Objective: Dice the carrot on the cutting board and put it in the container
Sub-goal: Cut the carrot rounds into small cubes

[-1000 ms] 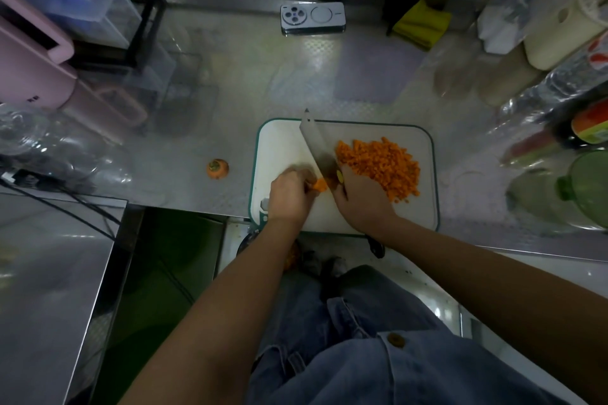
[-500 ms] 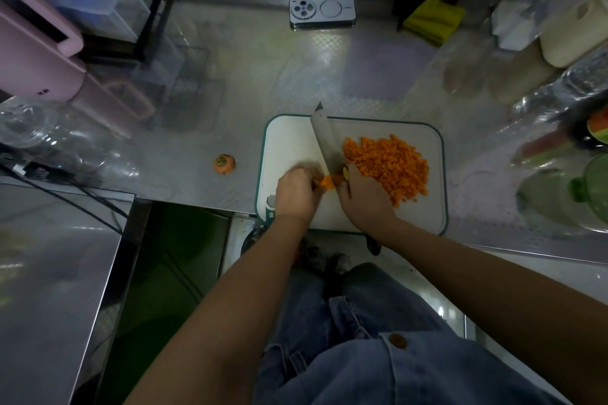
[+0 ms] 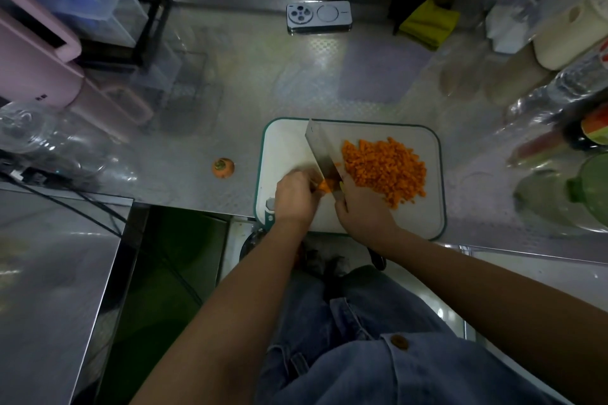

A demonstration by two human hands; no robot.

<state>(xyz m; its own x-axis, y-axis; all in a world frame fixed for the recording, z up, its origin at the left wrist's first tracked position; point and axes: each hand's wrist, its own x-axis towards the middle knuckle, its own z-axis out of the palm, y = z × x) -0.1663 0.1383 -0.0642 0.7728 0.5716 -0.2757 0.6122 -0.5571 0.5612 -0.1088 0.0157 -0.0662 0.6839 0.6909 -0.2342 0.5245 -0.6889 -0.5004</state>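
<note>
A white cutting board (image 3: 286, 145) with a green rim lies at the near edge of the steel counter. On its right half sits a heap of diced carrot (image 3: 385, 168). My left hand (image 3: 294, 197) holds a small remaining carrot piece (image 3: 324, 186) down on the board with curled fingers. My right hand (image 3: 360, 207) grips the handle of a cleaver (image 3: 320, 149); its blade stands on the board against the carrot piece, between my hands and the heap. No container for the dice is plainly identifiable.
A cut carrot top (image 3: 223, 168) lies on the counter left of the board. A phone (image 3: 317, 16) and a yellow cloth (image 3: 429, 23) are at the back. Clear boxes and a pink appliance (image 3: 36, 59) stand left; bottles (image 3: 589, 187) crowd the right.
The knife has kept working at the small carrot piece under my left hand; the blade has shifted slightly. Both hands stay in the same spot on the board.
</note>
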